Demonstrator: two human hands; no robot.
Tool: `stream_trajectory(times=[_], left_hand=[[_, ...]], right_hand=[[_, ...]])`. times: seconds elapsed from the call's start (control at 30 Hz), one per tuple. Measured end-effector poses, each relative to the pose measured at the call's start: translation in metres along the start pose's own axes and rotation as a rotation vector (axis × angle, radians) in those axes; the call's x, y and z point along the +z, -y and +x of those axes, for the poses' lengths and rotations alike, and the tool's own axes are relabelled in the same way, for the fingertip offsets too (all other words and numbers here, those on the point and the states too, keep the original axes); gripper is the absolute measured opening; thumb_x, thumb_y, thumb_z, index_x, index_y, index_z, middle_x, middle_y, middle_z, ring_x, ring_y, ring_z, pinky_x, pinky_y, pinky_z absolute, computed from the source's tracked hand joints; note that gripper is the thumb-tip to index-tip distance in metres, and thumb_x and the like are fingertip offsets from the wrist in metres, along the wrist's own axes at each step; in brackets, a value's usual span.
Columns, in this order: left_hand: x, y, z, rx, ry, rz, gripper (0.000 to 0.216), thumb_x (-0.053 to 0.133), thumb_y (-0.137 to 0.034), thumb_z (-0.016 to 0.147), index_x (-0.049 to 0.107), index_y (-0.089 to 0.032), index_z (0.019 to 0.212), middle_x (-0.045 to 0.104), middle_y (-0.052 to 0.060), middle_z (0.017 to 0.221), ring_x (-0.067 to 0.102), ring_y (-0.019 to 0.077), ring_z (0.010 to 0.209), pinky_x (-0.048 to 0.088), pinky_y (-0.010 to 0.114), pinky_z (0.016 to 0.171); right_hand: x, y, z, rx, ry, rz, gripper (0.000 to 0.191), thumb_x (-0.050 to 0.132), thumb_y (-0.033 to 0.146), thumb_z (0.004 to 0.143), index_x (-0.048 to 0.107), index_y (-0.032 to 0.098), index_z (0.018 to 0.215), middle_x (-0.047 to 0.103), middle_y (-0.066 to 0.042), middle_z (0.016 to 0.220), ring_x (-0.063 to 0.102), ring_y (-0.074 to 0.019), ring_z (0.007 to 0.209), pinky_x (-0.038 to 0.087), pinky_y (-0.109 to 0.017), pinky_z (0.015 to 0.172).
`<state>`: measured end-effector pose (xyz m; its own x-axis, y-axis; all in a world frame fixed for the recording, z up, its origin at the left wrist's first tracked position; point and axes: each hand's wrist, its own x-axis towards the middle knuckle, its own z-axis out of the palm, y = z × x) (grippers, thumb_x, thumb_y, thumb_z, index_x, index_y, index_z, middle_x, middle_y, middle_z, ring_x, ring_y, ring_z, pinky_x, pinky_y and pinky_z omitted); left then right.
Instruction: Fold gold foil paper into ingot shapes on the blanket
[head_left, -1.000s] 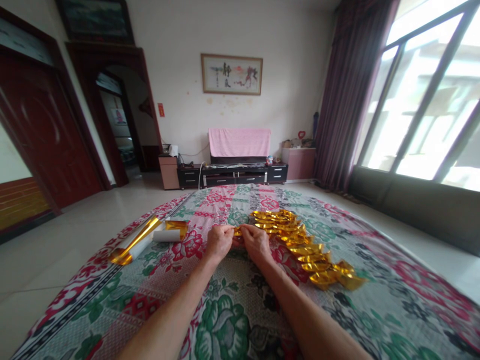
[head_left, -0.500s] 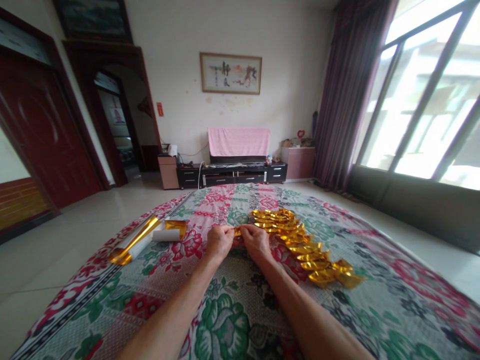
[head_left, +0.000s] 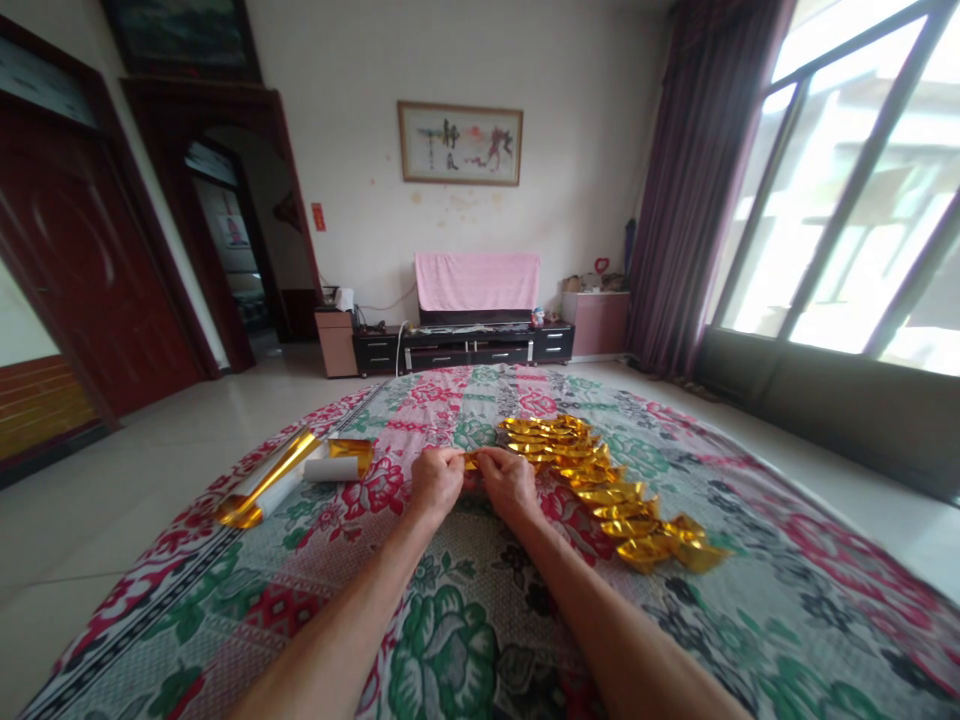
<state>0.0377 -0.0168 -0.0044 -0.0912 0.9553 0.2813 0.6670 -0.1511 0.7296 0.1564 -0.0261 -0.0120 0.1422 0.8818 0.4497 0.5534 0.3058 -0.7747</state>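
Between my two hands, just above the flowered cloth, is a small piece of gold foil paper, mostly hidden by the fingers. My left hand pinches its left end, and my right hand pinches the right end, with the fingertips almost meeting. To the right of my right hand runs a slanting row of several folded gold paper ingots, shaped like little boats and lying close against one another. Left of my left hand lie loosely curled sheets of gold foil paper with white backs.
A patterned red, green and grey cloth covers the round table. Beyond its far edge stands a low black cabinet with a pink towel draped over something on top. Windows with a purple curtain are on the right.
My hands have drawn very slightly closer together at the fingertips, and less of the gold foil paper shows between them. The ingots and curled sheets lie unchanged.
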Motion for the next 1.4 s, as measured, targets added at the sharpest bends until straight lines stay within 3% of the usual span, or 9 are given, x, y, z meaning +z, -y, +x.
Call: stream_trajectory(times=[0.37,0.57,0.77,1.07,1.2,1.4], left_hand=[[-0.001,-0.002,0.000,0.026,-0.009,0.027,0.027,0.047,-0.020,0.078,0.070,-0.021,0.092,0.071,0.003,0.074,0.064,0.0140,0.074,0.048,0.021,0.068],[0.001,0.002,0.002,0.026,-0.003,0.010,0.026,0.047,-0.021,0.079,0.069,-0.022,0.094,0.071,0.003,0.078,0.065,0.0130,0.076,0.048,0.020,0.070],[0.003,0.004,0.002,-0.005,-0.024,0.008,0.025,0.048,-0.022,0.078,0.070,-0.022,0.092,0.070,0.003,0.076,0.065,0.0135,0.075,0.049,0.020,0.070],[0.013,0.010,0.005,-0.108,0.072,-0.242,0.032,0.043,-0.025,0.080,0.064,-0.016,0.101,0.070,0.005,0.071,0.064,0.0124,0.054,0.046,0.017,0.045],[0.010,0.010,0.005,-0.110,0.115,-0.288,0.032,0.043,-0.024,0.079,0.063,-0.015,0.102,0.070,0.004,0.071,0.064,0.0121,0.054,0.046,0.017,0.045],[0.006,0.011,0.006,-0.027,0.128,-0.146,0.028,0.042,-0.024,0.079,0.067,-0.017,0.091,0.069,0.003,0.065,0.063,0.0109,0.056,0.044,0.015,0.047]], right_hand=[[-0.002,0.000,0.001,-0.018,0.017,0.038,0.032,0.042,0.031,0.076,0.071,0.018,0.076,0.067,0.000,0.063,0.057,-0.0136,0.060,0.039,-0.019,0.056],[0.001,-0.004,0.003,-0.005,0.006,0.052,0.033,0.043,0.032,0.077,0.070,0.018,0.091,0.069,-0.002,0.076,0.061,-0.0153,0.067,0.042,-0.020,0.060],[0.001,-0.003,0.003,0.013,0.033,0.025,0.030,0.044,0.030,0.075,0.071,0.019,0.082,0.069,-0.002,0.071,0.060,-0.0150,0.063,0.043,-0.021,0.060],[-0.002,0.000,0.003,0.046,0.027,0.023,0.031,0.043,0.030,0.074,0.071,0.018,0.076,0.066,-0.001,0.061,0.057,-0.0137,0.059,0.038,-0.019,0.054],[-0.002,0.000,0.002,0.041,0.029,0.050,0.031,0.043,0.030,0.073,0.071,0.017,0.076,0.065,0.000,0.059,0.055,-0.0131,0.057,0.038,-0.019,0.054],[0.001,-0.005,0.004,0.066,0.019,0.081,0.031,0.044,0.030,0.072,0.072,0.019,0.082,0.067,-0.001,0.064,0.058,-0.0148,0.061,0.040,-0.020,0.055]])
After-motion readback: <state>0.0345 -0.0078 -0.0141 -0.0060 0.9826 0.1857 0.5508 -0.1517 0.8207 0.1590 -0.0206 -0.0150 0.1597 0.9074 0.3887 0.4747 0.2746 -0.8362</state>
